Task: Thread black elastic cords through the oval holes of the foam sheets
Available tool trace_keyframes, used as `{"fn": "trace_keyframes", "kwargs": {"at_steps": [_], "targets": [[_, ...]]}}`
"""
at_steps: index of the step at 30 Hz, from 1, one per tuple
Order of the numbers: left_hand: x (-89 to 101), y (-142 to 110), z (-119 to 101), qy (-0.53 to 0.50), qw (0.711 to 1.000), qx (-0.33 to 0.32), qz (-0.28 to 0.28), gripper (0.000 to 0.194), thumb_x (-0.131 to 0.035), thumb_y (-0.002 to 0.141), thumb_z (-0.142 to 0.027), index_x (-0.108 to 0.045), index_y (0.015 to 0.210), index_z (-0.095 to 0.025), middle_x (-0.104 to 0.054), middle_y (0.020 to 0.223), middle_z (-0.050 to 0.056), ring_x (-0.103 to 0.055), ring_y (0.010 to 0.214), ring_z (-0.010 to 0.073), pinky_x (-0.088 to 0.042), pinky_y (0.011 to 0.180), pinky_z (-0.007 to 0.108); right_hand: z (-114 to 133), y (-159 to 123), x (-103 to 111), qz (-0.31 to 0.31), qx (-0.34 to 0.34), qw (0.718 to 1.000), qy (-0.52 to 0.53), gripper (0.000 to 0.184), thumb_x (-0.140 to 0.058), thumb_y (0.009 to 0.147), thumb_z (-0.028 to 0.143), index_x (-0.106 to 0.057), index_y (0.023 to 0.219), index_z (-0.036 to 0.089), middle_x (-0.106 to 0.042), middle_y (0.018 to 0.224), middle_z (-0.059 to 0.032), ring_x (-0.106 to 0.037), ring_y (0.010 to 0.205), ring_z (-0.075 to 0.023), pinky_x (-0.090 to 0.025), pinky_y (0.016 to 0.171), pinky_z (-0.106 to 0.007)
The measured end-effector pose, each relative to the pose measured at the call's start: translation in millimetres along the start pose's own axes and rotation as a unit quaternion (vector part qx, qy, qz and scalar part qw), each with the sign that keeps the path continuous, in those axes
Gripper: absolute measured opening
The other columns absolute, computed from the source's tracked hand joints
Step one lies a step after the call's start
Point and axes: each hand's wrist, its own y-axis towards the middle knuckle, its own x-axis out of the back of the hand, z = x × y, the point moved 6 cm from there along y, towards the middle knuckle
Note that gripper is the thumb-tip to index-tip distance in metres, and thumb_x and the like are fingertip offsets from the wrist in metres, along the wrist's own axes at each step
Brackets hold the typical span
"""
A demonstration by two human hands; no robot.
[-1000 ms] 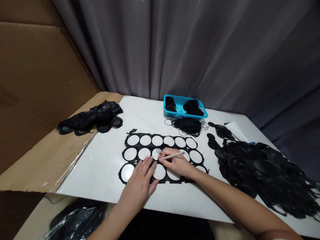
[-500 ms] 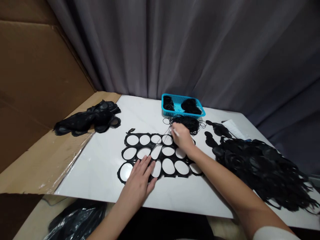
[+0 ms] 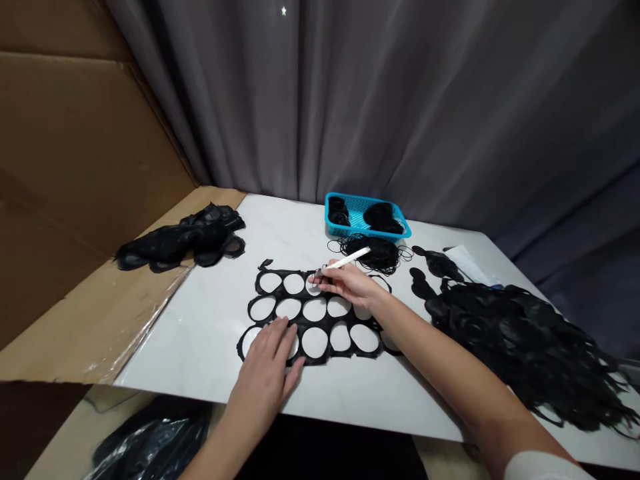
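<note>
Here, black round-holed sheeting [image 3: 300,325] lies under the spread left hand [image 3: 265,360]; right hand [image 3: 350,283] pinches a white stylus [image 3: 344,261].

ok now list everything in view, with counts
white board: 1, white, centre
black perforated sheet: 1, black, on board
blue mesh basket: 1, blue, far edge
thin rings: many, black, tangled before basket
right scrap heap: 1, black, board's right
left scrap heap: 1, black, on cardboard
paper: 1, white, behind right heap
cardboard: 1, brown, left
curtain: 1, grey, behind
plastic bag: 1, black, lower left
pen-like tool: 1, white, in right hand
left hand: on sheet
right hand: holding tool over sheet
</note>
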Motion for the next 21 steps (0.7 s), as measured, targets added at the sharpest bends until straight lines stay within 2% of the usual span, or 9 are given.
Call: {"fn": "trace_keyframes", "kwargs": {"at_steps": [5,8,10,12,14,17,21], "targets": [[2.1,-10,8,0.041,0.999,0.007,-0.002,0.044,-0.052,0.099,-0.036,-0.051,0.135,-0.011,-0.057,0.136,0.020,-0.055,0.126,0.0355,-0.050,0.100,0.052,-25,-6,-29,0.067,-0.024,0.997,0.001,0.032,-0.083,0.072,0.025,-0.052,0.072,0.017,-0.070,0.087,-0.0042,-0.072,0.089,-0.0176,-0.057,0.073,-0.022],[0.5,-13,9,0.048,0.999,0.013,0.005,0.045,-0.051,0.099,-0.036,-0.051,0.135,-0.011,-0.056,0.138,0.020,-0.054,0.127,0.0350,-0.050,0.101,0.051,-39,-10,-41,0.105,-0.011,0.990,-0.091,0.031,-0.079,0.075,0.028,-0.049,0.073,0.018,-0.070,0.090,-0.0028,-0.067,0.080,-0.0135,-0.052,0.072,-0.024],[-0.3,-14,9,0.051,0.999,0.018,0.010,0.046,-0.051,0.099,-0.036,-0.050,0.137,-0.010,-0.056,0.139,0.020,-0.054,0.128,0.0346,-0.049,0.102,0.051,-43,-15,-45,0.112,0.025,0.970,-0.214,0.027,-0.073,0.079,0.027,-0.048,0.072,0.019,-0.069,0.089,-0.0008,-0.060,0.074,-0.0118,-0.046,0.067,-0.024],[-0.6,-14,9,0.053,0.998,0.021,0.012,0.049,-0.051,0.099,-0.037,-0.048,0.139,-0.009,-0.056,0.139,0.020,-0.053,0.128,0.0342,-0.048,0.103,0.051,-43,-20,-50,0.108,0.075,0.933,-0.334,0.022,-0.067,0.083,0.023,-0.048,0.072,0.020,-0.066,0.084,0.0016,-0.055,0.072,-0.0120,-0.041,0.065,-0.025],[-0.4,-13,8,0.054,0.998,0.019,0.011,0.050,-0.051,0.099,-0.038,-0.047,0.140,-0.008,-0.057,0.138,0.020,-0.054,0.128,0.0339,-0.048,0.103,0.050,-41,-26,-55,0.103,0.129,0.897,-0.409,0.020,-0.063,0.084,0.020,-0.048,0.070,0.020,-0.061,0.079,0.0027,-0.052,0.073,-0.0129,-0.038,0.066,-0.025],[-0.5,-12,8,0.056,0.998,0.013,0.008,0.049,-0.051,0.099,-0.038,-0.050,0.137,-0.007,-0.059,0.135,0.019,-0.055,0.127,0.0342,-0.048,0.103,0.051,-37,-30,-61,0.097,0.190,0.866,-0.452,0.020,-0.060,0.085,0.016,-0.049,0.070,0.020,-0.058,0.078,0.0024,-0.053,0.077,-0.0138,-0.038,0.070,-0.026],[-1.6,-11,10,0.047,0.999,0.018,0.010,0.047,-0.050,0.099,-0.038,-0.052,0.136,-0.009,-0.061,0.134,0.018,-0.055,0.126,0.0340,-0.047,0.103,0.051,-36,-31,-65,0.101,0.227,0.846,-0.471,0.020,-0.059,0.086,0.014,-0.050,0.070,0.020,-0.058,0.079,0.0019,-0.054,0.078,-0.0141,-0.039,0.071,-0.026]]}}
